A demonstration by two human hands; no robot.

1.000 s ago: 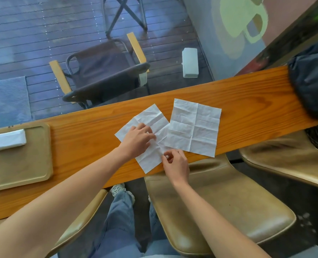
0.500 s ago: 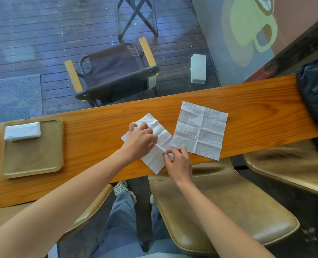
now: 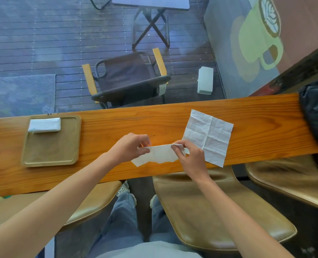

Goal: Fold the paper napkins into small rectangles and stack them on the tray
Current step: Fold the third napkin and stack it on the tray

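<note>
Head view: tray (image 3: 50,155) holds one folded napkin (image 3: 44,125) at its far corner

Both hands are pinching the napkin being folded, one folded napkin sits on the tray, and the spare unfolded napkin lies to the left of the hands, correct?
Not quite. The head view shows the unfolded napkin lying to the right of the hands, not the left. The rest holds: left hand and right hand pinch the napkin being folded, and one folded napkin sits on the tray.

A wooden counter (image 3: 117,175) is running left to right. A dark bag (image 3: 316,110) is sitting on its far right end. Tan stools (image 3: 219,211) are standing near, and a folding chair (image 3: 128,79) is standing beyond.
</note>
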